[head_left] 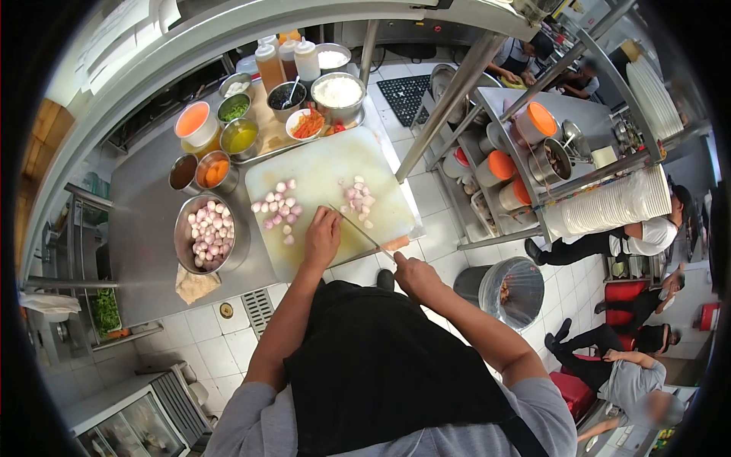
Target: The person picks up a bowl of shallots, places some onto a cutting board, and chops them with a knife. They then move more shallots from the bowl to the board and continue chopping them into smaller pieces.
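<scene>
My right hand [417,279] grips the handle of a knife [364,236]. The blade slants up and left over the white cutting board [316,161], its tip beside my left hand. My left hand [323,236] rests near the board's lower edge with its fingers curled together; what they hold, if anything, is hidden. Several peeled shallots [279,204] lie on the board up and left of this hand. Across the blade, toward the board's right side, is a pile of cut shallot pieces [358,196]. A steel bowl [241,242] full of peeled shallots stands left of the board.
A beige cloth [198,285] lies by the bowl. Steel containers, an orange-filled white tub [196,124], squeeze bottles [269,67] and a bowl of white food [338,91] stand behind. At right are a lined bin [499,293], a shelf with stacked plates [609,202], and several people.
</scene>
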`<state>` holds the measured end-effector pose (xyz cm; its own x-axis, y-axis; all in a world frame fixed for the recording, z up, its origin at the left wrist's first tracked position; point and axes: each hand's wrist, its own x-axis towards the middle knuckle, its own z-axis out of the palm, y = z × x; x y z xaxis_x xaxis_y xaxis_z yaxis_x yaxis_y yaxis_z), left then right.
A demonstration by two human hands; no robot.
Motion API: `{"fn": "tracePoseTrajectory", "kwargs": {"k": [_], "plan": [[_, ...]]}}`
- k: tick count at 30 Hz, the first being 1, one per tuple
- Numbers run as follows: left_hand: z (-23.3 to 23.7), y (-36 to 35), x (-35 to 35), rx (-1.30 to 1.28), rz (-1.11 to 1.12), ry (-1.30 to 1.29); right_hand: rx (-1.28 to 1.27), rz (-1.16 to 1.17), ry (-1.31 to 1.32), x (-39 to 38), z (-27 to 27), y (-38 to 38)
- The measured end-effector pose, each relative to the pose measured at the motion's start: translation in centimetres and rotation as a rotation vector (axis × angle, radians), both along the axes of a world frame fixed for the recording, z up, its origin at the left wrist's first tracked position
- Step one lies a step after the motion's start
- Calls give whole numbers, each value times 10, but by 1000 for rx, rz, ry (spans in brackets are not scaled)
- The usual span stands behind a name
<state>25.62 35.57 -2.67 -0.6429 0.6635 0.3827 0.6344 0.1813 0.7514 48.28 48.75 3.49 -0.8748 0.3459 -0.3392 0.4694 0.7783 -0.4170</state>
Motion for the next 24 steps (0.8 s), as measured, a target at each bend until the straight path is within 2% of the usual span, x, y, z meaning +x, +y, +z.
{"fn": "tracePoseTrajectory", "kwargs": {"k": [6, 11, 15, 22, 24], "plan": [[-7, 2, 1, 21, 39, 4, -9, 2, -9, -1, 14, 1], [-5, 2, 2, 31, 34, 10, -21, 15, 9, -2, -4, 5], [-2, 1, 2, 12, 50, 8, -19, 16, 22, 0, 10, 3], [-2, -1, 1, -47, 27, -75, -9, 9, -22, -3, -14, 16], [-1, 2, 2, 29, 47, -75, -161, 70, 36, -2, -12, 31]]}}
